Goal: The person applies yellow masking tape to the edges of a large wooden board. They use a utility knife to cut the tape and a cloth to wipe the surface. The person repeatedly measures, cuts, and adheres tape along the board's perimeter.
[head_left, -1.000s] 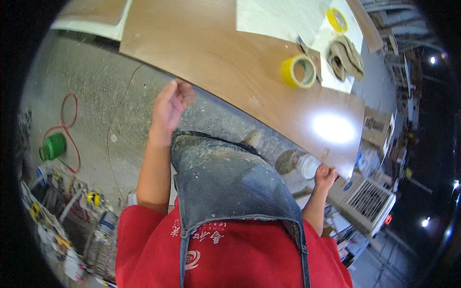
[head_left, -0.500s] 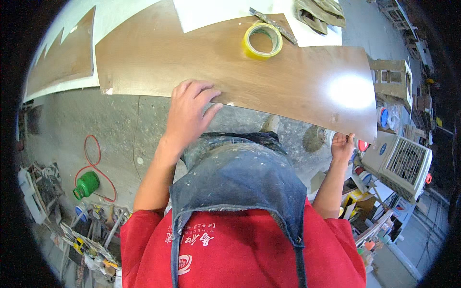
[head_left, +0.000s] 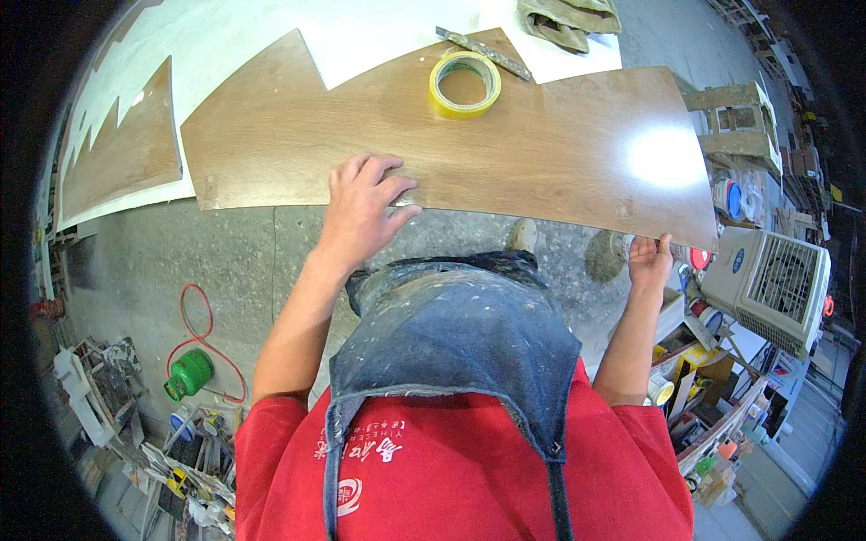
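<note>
A long brown wood-grain panel (head_left: 505,144) with a stepped, jagged far edge lies across the white work surface (head_left: 397,22). My left hand (head_left: 361,203) rests on the panel near its front edge, fingers bent and apart, thumb past the edge. Under its fingertips is a small shiny greyish patch that I cannot make out. My right hand (head_left: 649,261) grips the panel's near right edge, thumb on top and fingers below. On the panel sit a roll of yellow tape (head_left: 437,95) and a utility knife (head_left: 487,54).
Another jagged brown panel (head_left: 126,149) lies at the left. Work gloves (head_left: 568,22) sit at the far right. A green gas cylinder (head_left: 189,373) with a red hose (head_left: 187,311) stands on the floor at left. To the right are an air cooler (head_left: 767,284) and a wooden stand (head_left: 735,117).
The view has shifted, so the panel, tape and knife appear further left. The panel's right end sits slightly higher, its front edge more level. Both hands keep their places on it.
</note>
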Action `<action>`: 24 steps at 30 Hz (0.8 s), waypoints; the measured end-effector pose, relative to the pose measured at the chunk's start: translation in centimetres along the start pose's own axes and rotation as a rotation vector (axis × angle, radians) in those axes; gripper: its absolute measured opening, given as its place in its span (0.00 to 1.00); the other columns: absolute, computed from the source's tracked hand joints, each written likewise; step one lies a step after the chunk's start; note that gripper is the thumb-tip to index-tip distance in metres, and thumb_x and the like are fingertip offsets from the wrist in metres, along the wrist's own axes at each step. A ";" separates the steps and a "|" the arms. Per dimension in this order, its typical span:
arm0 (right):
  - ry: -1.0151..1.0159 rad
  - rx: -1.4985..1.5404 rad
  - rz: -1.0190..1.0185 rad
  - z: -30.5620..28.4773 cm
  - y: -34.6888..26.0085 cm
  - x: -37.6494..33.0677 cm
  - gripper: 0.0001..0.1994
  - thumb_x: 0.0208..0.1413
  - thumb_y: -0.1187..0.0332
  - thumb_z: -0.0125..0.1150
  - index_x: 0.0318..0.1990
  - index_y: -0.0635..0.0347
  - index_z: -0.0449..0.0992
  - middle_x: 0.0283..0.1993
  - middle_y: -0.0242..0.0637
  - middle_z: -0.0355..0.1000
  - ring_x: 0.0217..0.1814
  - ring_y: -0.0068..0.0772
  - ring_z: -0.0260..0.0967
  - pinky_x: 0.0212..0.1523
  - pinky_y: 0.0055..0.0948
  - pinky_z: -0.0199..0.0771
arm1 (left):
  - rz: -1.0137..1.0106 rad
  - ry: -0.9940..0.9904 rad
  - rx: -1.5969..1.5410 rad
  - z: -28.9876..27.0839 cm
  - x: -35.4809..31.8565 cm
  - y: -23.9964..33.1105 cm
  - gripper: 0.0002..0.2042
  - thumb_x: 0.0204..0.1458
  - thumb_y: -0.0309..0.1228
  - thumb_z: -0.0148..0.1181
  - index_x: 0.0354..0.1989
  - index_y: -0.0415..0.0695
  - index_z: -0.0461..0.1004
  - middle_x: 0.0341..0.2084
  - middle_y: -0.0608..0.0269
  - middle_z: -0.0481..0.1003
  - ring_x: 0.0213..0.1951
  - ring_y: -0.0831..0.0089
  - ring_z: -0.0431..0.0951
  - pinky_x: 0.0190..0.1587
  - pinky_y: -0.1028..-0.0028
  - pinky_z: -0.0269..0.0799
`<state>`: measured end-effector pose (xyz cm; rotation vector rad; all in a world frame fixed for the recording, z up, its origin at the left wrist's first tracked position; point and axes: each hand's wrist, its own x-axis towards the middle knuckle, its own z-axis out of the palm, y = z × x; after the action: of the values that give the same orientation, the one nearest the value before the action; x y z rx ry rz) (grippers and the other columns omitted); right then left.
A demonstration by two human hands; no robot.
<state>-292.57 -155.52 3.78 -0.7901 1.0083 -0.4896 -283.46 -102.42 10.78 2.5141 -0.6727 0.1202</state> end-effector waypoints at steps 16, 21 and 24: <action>-0.178 0.142 0.022 -0.8 1.2 0.3 0.17 0.68 0.56 0.54 0.56 0.55 0.72 0.53 0.40 0.77 0.51 0.38 0.76 0.49 0.36 0.78 | 0.064 -0.089 0.144 0.7 0.8 0.2 0.29 0.36 0.30 0.75 0.52 0.48 0.73 0.56 0.57 0.70 0.61 0.53 0.66 0.61 0.55 0.61; -0.005 0.054 0.013 1.2 1.4 -1.2 0.26 0.69 0.50 0.51 0.65 0.59 0.65 0.64 0.46 0.70 0.65 0.47 0.67 0.63 0.46 0.67 | 0.097 -0.102 0.239 1.7 0.6 -0.1 0.35 0.37 0.29 0.75 0.59 0.49 0.69 0.59 0.56 0.68 0.63 0.52 0.64 0.64 0.54 0.59; 0.010 0.062 0.004 1.7 1.3 -2.2 0.26 0.69 0.50 0.51 0.64 0.60 0.66 0.64 0.48 0.69 0.65 0.47 0.67 0.62 0.46 0.67 | 0.109 -0.149 0.321 1.7 0.9 0.3 0.39 0.36 0.28 0.75 0.63 0.48 0.66 0.61 0.54 0.66 0.64 0.51 0.63 0.65 0.54 0.58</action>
<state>-292.08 -152.57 4.46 -0.7308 0.9998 -0.5193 -282.93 -103.93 9.70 2.8128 -0.9140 0.0853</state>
